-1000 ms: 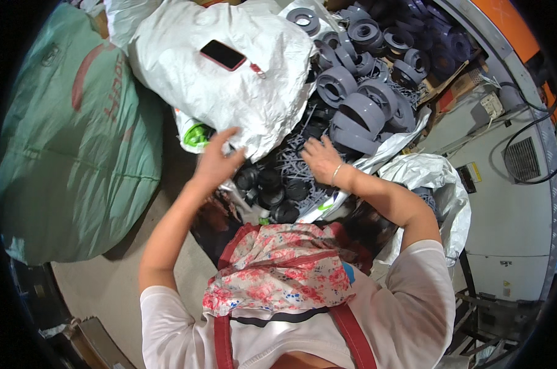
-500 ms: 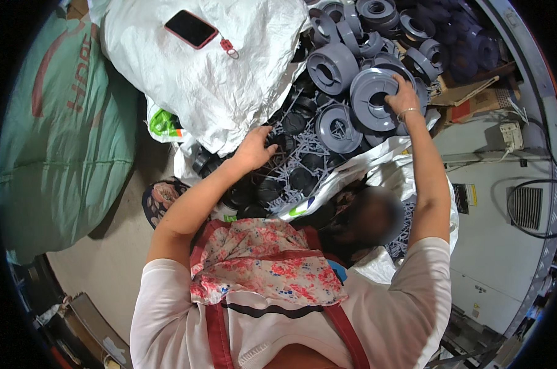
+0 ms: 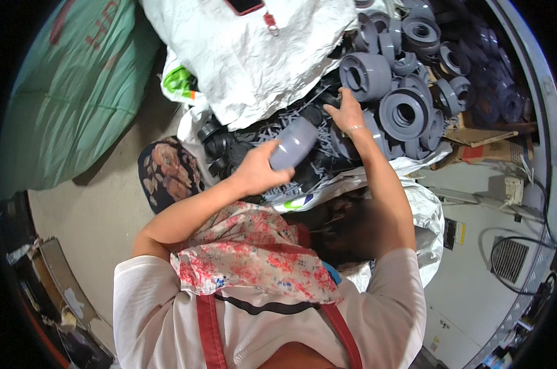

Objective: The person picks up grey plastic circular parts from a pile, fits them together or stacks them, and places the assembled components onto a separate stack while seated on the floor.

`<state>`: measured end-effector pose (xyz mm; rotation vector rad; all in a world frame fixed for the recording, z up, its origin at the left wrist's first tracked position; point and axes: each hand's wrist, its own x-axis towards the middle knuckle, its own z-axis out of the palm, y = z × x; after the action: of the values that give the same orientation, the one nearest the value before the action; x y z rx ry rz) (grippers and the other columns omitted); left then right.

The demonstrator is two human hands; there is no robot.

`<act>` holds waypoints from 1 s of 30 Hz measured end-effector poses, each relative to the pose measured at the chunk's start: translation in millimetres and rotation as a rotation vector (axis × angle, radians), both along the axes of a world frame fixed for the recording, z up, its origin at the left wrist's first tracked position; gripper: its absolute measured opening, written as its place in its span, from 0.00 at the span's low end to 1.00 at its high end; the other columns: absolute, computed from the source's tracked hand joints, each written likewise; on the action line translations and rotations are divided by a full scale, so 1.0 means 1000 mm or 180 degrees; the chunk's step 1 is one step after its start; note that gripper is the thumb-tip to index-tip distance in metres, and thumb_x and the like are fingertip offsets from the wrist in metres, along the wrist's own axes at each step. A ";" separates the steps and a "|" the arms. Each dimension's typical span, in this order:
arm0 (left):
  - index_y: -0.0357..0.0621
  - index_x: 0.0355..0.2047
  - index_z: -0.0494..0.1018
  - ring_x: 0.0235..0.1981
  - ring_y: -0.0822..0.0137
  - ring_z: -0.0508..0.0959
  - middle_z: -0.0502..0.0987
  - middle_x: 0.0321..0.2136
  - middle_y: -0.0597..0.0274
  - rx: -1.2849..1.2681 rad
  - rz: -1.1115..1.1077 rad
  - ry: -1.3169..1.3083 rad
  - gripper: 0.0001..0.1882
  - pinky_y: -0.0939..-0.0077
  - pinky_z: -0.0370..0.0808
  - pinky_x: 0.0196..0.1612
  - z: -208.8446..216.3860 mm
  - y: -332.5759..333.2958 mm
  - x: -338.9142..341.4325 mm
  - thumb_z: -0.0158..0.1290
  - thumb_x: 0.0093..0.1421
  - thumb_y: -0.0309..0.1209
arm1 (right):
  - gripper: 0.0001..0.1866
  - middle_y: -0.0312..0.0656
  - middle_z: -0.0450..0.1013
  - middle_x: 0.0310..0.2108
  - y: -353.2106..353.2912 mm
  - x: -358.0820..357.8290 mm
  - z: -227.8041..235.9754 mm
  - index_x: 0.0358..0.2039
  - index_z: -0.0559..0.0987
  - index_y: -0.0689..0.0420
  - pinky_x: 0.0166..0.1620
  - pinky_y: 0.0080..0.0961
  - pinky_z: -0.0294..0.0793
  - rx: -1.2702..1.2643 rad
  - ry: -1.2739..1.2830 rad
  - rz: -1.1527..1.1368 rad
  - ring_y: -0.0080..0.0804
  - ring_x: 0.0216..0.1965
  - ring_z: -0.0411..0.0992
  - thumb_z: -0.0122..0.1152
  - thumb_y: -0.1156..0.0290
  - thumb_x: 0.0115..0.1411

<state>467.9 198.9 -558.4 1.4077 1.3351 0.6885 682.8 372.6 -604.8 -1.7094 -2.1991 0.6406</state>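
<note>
My left hand is closed on the edge of a smooth grey round plastic part, which is held tilted above the pile. Underneath lie thin grey plastic sprues and black round caps. My right hand has its thumb and fingers apart, with nothing between them. Its fingertips are close to a grey flanged ring; whether they touch it I cannot tell. Further right sits another grey ring with a wide central hole.
A white woven sack bears a dark phone with a red strap. More grey rings are heaped at the back right, by torn cardboard. A green sack stands left, a light cabinet with a cable right.
My left hand, open over the sprues before, now grips a grey round part. My right hand has left the large grey ring and moved left. The view has shifted.
</note>
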 end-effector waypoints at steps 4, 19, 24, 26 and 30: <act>0.34 0.44 0.64 0.36 0.73 0.71 0.71 0.35 0.62 -0.0768 0.1263 -0.1313 0.29 0.78 0.69 0.39 0.000 -0.012 -0.018 0.61 0.48 0.38 | 0.25 0.58 0.66 0.45 0.015 -0.023 -0.035 0.44 0.63 0.63 0.49 0.41 0.67 -0.0942 -0.1014 -0.0489 0.53 0.48 0.66 0.60 0.72 0.47; 0.36 0.46 0.64 0.37 0.71 0.74 0.72 0.39 0.60 -0.1207 0.1454 -0.3973 0.19 0.75 0.74 0.42 0.008 -0.015 0.018 0.50 0.59 0.35 | 0.32 0.50 0.68 0.38 -0.100 -0.032 0.090 0.44 0.72 0.66 0.47 0.30 0.65 -0.0616 0.0690 0.0754 0.43 0.43 0.67 0.67 0.58 0.42; 0.36 0.46 0.65 0.38 0.72 0.74 0.72 0.40 0.61 -0.1039 0.1091 -0.3371 0.20 0.75 0.74 0.42 0.010 -0.031 0.008 0.51 0.58 0.37 | 0.43 0.54 0.62 0.45 -0.119 -0.036 0.115 0.54 0.61 0.61 0.51 0.34 0.62 -0.0644 -0.0225 0.1868 0.52 0.47 0.62 0.69 0.63 0.36; 0.37 0.47 0.65 0.38 0.71 0.74 0.72 0.40 0.61 -0.1247 0.0839 -0.3504 0.20 0.74 0.74 0.43 0.012 -0.034 0.003 0.51 0.59 0.37 | 0.42 0.54 0.62 0.44 -0.121 -0.033 0.117 0.53 0.61 0.60 0.51 0.35 0.62 -0.0455 -0.0323 0.2336 0.53 0.47 0.61 0.69 0.65 0.36; 0.37 0.49 0.64 0.40 0.70 0.74 0.72 0.41 0.60 -0.1331 0.0825 -0.3782 0.20 0.74 0.73 0.44 0.029 -0.041 0.004 0.50 0.59 0.36 | 0.41 0.54 0.62 0.46 -0.128 -0.025 0.114 0.53 0.61 0.61 0.53 0.34 0.60 -0.0252 0.0001 0.2651 0.52 0.50 0.59 0.68 0.67 0.37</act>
<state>471.8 158.0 -529.9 0.3058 0.6135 1.0893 657.5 244.9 -491.0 -0.7413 -2.8812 0.8994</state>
